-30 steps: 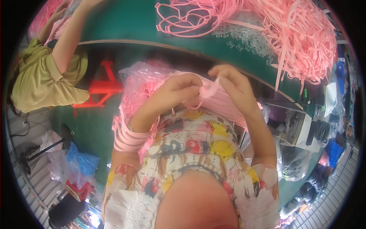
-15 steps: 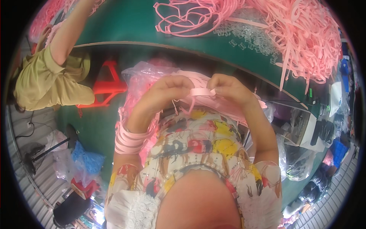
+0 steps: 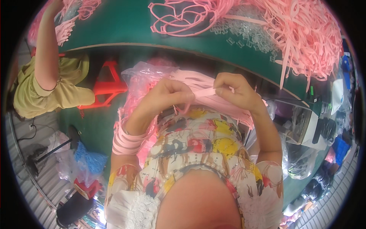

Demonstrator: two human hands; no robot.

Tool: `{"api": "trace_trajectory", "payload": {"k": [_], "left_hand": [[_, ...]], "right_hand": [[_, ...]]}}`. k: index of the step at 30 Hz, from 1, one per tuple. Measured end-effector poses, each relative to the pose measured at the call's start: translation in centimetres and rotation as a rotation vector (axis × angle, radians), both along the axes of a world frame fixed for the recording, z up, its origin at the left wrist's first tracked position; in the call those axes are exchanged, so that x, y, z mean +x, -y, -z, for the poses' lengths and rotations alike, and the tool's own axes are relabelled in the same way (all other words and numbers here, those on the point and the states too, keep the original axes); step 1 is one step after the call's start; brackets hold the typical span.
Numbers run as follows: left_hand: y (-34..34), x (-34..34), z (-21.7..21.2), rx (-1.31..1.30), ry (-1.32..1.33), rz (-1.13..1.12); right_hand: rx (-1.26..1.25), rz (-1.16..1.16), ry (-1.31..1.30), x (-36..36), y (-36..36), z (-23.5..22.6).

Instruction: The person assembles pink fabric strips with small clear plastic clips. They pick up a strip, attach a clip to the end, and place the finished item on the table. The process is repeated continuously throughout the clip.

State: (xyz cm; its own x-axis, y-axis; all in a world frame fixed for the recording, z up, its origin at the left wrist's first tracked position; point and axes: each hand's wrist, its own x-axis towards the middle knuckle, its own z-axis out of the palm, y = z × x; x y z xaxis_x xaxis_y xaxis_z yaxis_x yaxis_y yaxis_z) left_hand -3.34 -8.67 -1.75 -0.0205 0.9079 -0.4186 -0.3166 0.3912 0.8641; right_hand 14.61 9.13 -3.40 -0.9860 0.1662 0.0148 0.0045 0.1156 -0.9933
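Observation:
Between my two hands a short stretch of pale pink strap (image 3: 205, 92) runs nearly straight. My left hand (image 3: 171, 93) is closed on its left end, fingers curled and thumb pressed on. At the other end my right hand (image 3: 234, 91) pinches it between thumb and fingers. Whatever small part the fingertips may cover is hidden. Several loops of pink strap (image 3: 127, 144) circle my left forearm. A bundle of pink straps (image 3: 198, 79) lies across my lap, just behind and under the hands.
On the green table (image 3: 114, 26) ahead lie looped pink straps (image 3: 183, 17), small clear plastic pieces (image 3: 244, 32) and a big heap of pink straps (image 3: 301, 38). A red stool (image 3: 108, 86) stands at left beside a co-worker in a yellow-green garment (image 3: 49, 87). Clear plastic bags (image 3: 301, 162) hang at right.
My hands have drawn slightly apart, and the strap between them has gone from bowed to nearly straight. At the far left, the co-worker's arm has shifted left.

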Motion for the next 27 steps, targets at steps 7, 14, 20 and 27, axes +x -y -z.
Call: {"api": "trace_trajectory", "payload": {"k": [7, 14, 20, 27], "left_hand": [[0.4, 0.3, 0.1, 0.019, 0.026, -0.023], [0.7, 0.7, 1.2, 0.065, 0.105, -0.054], [0.6, 0.7, 1.2, -0.017, 0.09, -0.041], [0.6, 1.1, 1.7, 0.006, 0.113, -0.051]], "right_hand": [[-0.03, -0.03, 0.02, 0.5, -0.5, -0.3], [-0.314, -0.048, 0.045, 0.9, -0.5, 0.1], [-0.33, -0.018, 0.05, 1.1, -0.5, 0.0], [-0.153, -0.018, 0.053, 1.1, -0.7, 0.1]]}}
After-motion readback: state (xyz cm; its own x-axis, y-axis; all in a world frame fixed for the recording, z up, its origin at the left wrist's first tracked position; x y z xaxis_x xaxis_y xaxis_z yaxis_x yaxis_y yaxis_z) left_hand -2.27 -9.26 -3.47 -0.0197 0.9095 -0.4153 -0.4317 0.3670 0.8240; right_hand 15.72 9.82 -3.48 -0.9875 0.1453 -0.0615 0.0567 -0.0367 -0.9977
